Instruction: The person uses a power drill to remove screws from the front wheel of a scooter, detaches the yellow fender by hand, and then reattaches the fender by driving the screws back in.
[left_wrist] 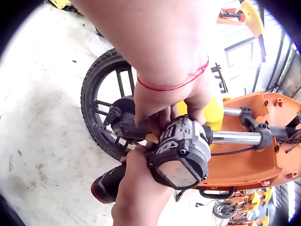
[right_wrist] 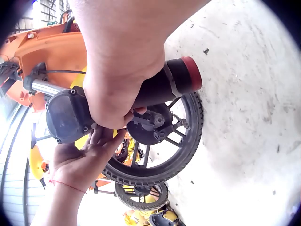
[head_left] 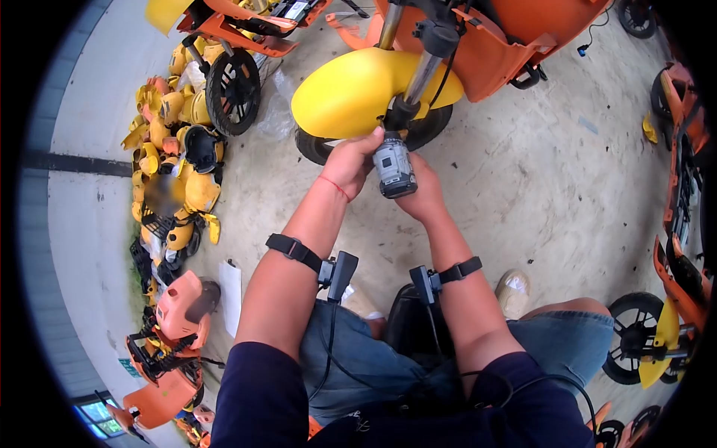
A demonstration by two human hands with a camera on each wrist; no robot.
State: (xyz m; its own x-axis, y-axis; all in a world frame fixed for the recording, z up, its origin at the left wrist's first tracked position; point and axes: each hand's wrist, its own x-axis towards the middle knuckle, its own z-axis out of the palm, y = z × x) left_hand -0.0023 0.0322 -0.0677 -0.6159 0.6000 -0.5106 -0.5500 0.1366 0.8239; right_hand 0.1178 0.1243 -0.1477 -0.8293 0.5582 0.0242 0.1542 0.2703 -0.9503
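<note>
A grey-and-black cordless impact driver (head_left: 394, 166) points at the lower front fork of an orange scooter, beside its yellow front fender (head_left: 347, 93). My right hand (head_left: 424, 190) grips its black handle (right_wrist: 155, 87), which has a red end. At the front of the driver's body is my left hand (head_left: 352, 163), wearing a red string at the wrist. In the left wrist view, that hand's thumb and fingers (left_wrist: 164, 117) lie on either side of the driver's front. The tool's tip is hidden behind the hands. Below the fender, the black front wheel (right_wrist: 188, 146) stands on the floor.
Yellow and orange plastic parts (head_left: 183, 190) are heaped along the wall at left. Another scooter's wheel (head_left: 233, 91) stands beyond the heap. An orange scooter body (head_left: 179, 306) is at lower left, and more scooters with a black wheel (head_left: 635, 336) line the right.
</note>
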